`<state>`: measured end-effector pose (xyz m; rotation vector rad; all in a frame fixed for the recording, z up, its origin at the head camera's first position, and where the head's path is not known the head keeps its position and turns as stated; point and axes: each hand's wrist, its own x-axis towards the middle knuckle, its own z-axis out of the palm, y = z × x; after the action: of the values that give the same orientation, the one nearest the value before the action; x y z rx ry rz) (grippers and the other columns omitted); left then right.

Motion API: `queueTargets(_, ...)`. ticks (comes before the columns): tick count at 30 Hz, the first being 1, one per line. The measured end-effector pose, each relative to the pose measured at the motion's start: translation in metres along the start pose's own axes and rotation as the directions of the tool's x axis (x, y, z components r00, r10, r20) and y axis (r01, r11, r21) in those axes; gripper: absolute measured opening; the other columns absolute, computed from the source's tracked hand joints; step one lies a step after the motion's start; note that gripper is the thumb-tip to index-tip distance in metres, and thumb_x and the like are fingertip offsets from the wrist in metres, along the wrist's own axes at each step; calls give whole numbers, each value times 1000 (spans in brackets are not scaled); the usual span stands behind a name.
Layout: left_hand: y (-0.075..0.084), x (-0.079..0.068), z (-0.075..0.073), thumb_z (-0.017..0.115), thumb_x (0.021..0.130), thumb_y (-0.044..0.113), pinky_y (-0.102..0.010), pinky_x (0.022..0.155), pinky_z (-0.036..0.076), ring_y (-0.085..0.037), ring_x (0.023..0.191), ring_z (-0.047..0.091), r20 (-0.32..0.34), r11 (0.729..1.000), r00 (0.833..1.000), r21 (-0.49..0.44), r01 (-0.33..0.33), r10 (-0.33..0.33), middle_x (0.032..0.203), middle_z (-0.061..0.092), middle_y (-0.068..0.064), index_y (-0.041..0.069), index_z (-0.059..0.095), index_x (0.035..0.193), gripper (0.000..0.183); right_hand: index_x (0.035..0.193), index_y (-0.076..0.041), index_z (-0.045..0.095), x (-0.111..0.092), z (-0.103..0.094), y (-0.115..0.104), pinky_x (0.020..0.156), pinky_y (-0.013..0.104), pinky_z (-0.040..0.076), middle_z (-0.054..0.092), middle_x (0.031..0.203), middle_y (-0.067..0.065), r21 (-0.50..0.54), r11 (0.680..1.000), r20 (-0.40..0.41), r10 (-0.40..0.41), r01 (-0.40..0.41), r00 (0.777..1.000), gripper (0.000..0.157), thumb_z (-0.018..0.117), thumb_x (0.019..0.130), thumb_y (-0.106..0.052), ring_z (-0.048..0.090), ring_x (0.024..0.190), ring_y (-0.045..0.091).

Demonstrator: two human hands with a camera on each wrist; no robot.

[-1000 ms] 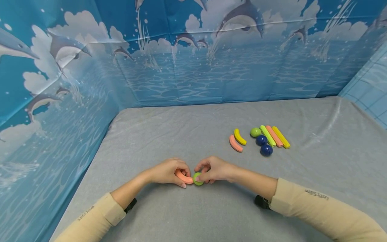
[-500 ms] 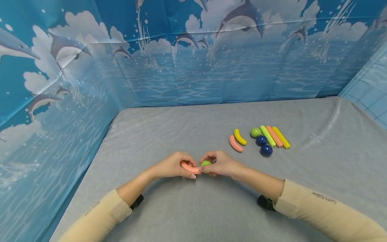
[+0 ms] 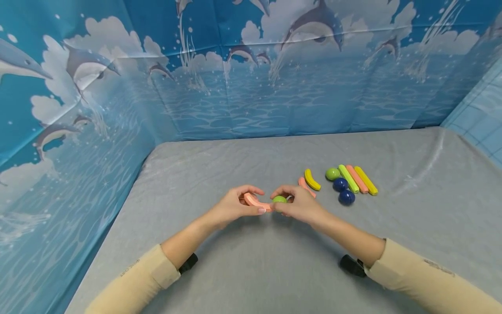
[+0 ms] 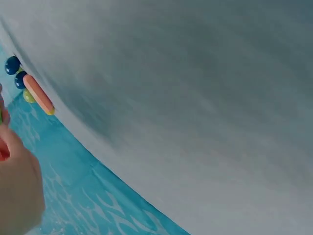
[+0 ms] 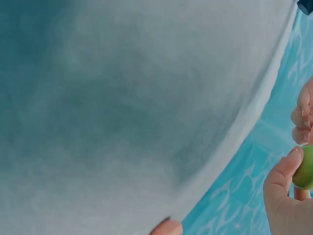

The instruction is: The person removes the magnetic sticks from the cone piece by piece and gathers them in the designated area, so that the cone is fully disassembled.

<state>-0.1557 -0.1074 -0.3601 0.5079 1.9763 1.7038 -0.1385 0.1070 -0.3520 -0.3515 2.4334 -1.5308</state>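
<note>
In the head view, my left hand pinches a pink curved stick between thumb and fingers. Opposite it, my right hand grips a small green ball. The stick's right end meets the right fingertips, right beside the ball. Both hands are close together over the grey cloth. The right wrist view shows the green ball between thumb and fingers, with the left fingertips just above it. At the left wrist view's edge, my left hand covers most of what it holds.
Beyond the right hand lie another pink curved stick, partly hidden, and a yellow curved one. Farther right are a green ball, two dark blue balls and three straight sticks. A dolphin-print curtain borders the grey cloth.
Both hands have moved forward and right together, carrying the pink curved stick and green ball. The right hand now partly overlaps the pink curved stick lying on the cloth.
</note>
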Motion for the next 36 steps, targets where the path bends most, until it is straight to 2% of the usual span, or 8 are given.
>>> queueTargets(4,6,5,10,68,84,6,-35,87,47,-18,92,61,-132,980,989,-196,34,-60,90,63,-3,1,45,130,52,105,-1,64,1,-7,-4,61,34,48,60,81,7,34,999,-56,13,-11,998,29,68,82,-17,52,63,19)
queueTargets(7,11,10,17,66,86,5,-33,89,47,-16,90,63,-239,939,963,-341,39,-127,92,64,-4,2,46,127,47,106,-4,63,2,-12,-8,65,38,48,59,86,8,58,998,-89,43,-38,995,30,69,82,-21,53,67,21)
queueTargets(10,16,15,25,66,86,2,-30,87,49,-15,87,64,-317,884,930,-468,18,-187,92,65,-5,2,47,125,43,107,-5,63,2,-14,-9,66,38,49,58,92,9,74,996,-115,53,-45,992,29,68,83,-21,53,70,21)
queueTargets(14,20,17,33,67,84,0,-27,82,50,-14,84,65,-379,845,899,-535,-20,-219,91,66,-6,3,47,126,46,108,-3,62,1,-16,-9,65,36,48,57,95,9,89,995,-133,47,-35,990,29,66,84,-19,53,69,21)
queueTargets(17,21,18,37,67,84,-1,-27,82,50,-14,83,65,-404,839,892,-542,-53,-205,90,65,-5,4,47,130,50,108,-2,61,1,-16,-8,67,36,49,56,95,10,111,993,-144,54,-38,988,30,65,85,-20,55,71,24)
queueTargets(20,22,18,39,66,84,-2,-28,85,49,-14,83,64,-415,841,893,-534,-87,-172,89,63,-4,5,46,133,53,108,-2,61,1,-17,-8,70,37,50,55,95,11,137,990,-154,66,-45,986,29,64,86,-20,56,73,25)
queueTargets(28,21,19,41,68,84,1,-29,86,49,-13,80,62,-435,885,888,-460,-75,-150,89,57,-4,5,49,129,50,109,2,61,4,-17,-6,69,36,50,56,95,11,148,986,-142,99,-78,985,32,64,85,-19,54,71,21)
queueTargets(36,17,20,41,65,84,-3,-27,82,50,-13,80,63,-410,859,897,-506,-75,-163,91,58,-5,-2,47,130,49,108,2,62,7,-15,-3,69,37,50,57,96,11,126,987,-138,121,-104,983,32,64,83,-16,54,70,21)
